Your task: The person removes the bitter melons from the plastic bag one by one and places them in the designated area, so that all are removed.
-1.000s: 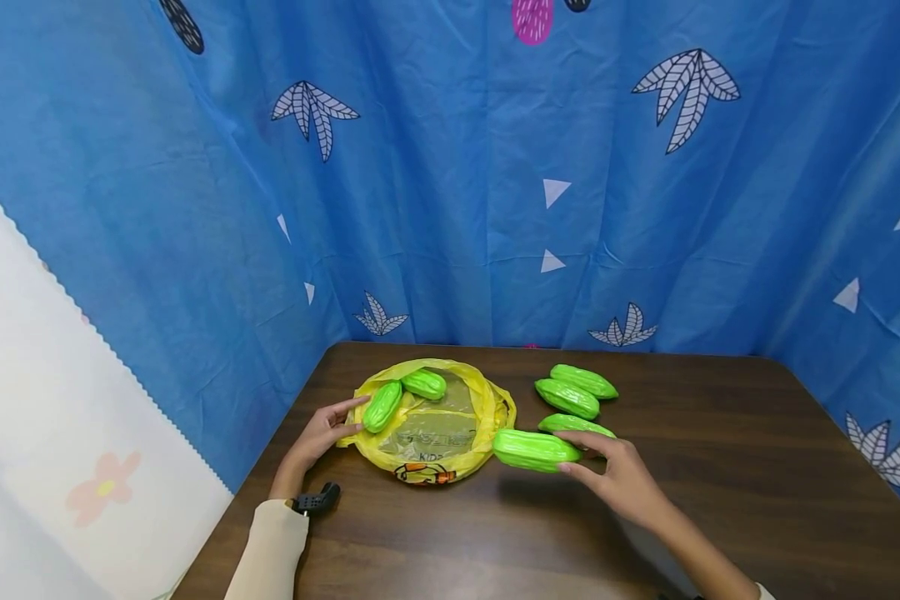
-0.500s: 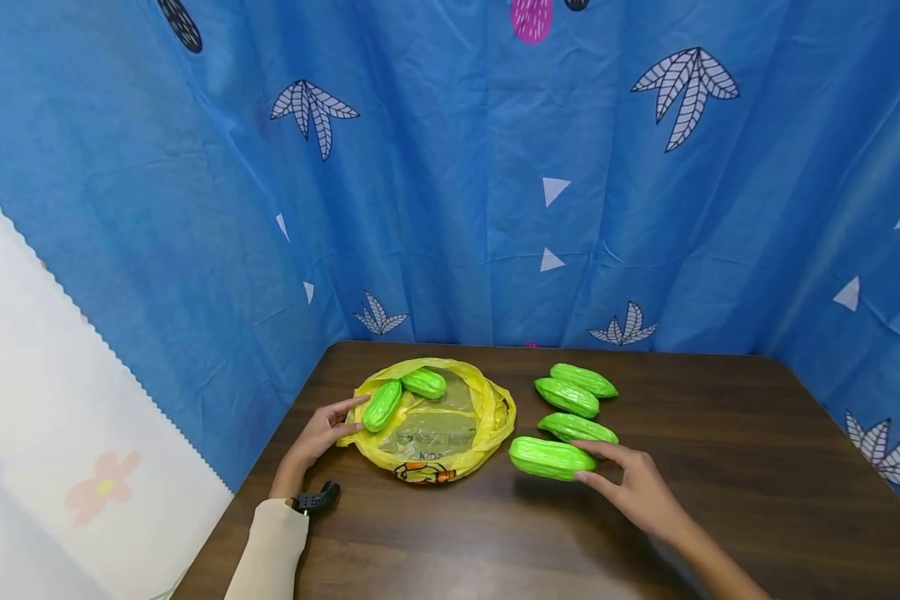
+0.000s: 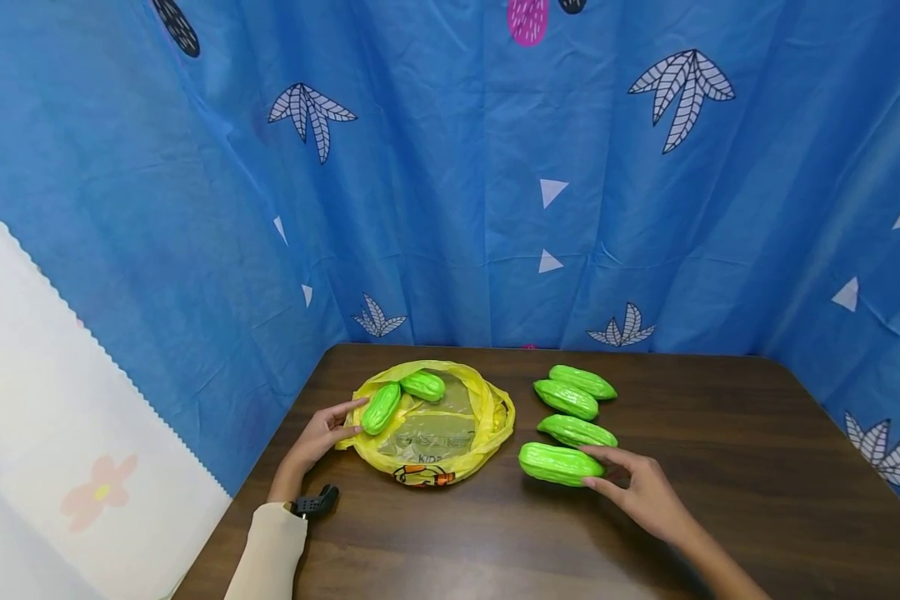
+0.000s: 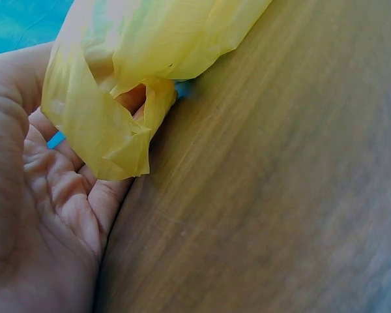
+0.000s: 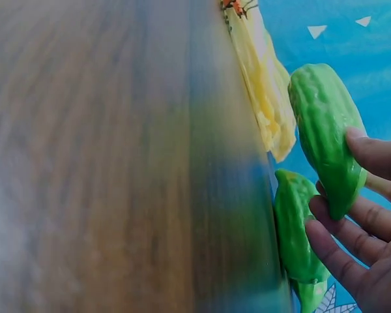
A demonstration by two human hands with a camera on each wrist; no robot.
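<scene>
My right hand (image 3: 641, 492) pinches one end of a bright green bitter gourd (image 3: 558, 465) between thumb and fingers. In the right wrist view the gourd (image 5: 322, 124) is tilted and held above the table. Several similar gourds (image 3: 576, 431) lie in a rough row just beyond it. To the left, a yellow plastic bag (image 3: 499, 417) spreads with its mouth wide, with two gourds (image 3: 381, 408) inside on its left side. My left hand (image 3: 321, 435) holds the bag's left rim; the left wrist view has the yellow plastic (image 4: 98, 140) between thumb and fingers, with some fingertips hidden.
Everything stands on a dark brown wooden table (image 3: 720, 433). A blue patterned curtain (image 3: 435, 208) hangs behind its far edge and along both sides. A white cloth (image 3: 60, 417) hangs at the left. A black strap device (image 3: 317, 502) is on the left wrist.
My right hand has moved right and slightly nearer to me with the bitter gourd, away from the bag's rim. My left hand and the bag stay in place.
</scene>
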